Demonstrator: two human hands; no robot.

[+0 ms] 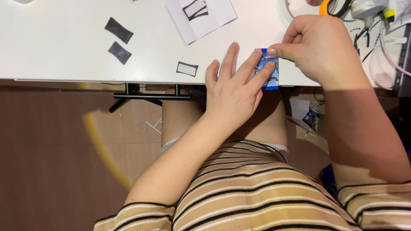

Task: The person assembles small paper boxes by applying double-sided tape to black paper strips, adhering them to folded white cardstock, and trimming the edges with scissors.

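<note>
My left hand [233,87] lies flat, fingers pressing the blue card [269,75] at the table [64,42] edge, upper right of frame. My right hand [319,47] pinches its top corner; pressure should stay even.

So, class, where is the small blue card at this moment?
In the head view the small blue card lies at the near edge of the white table, right of centre, pressed by the left hand and pinched by the right hand.
</note>
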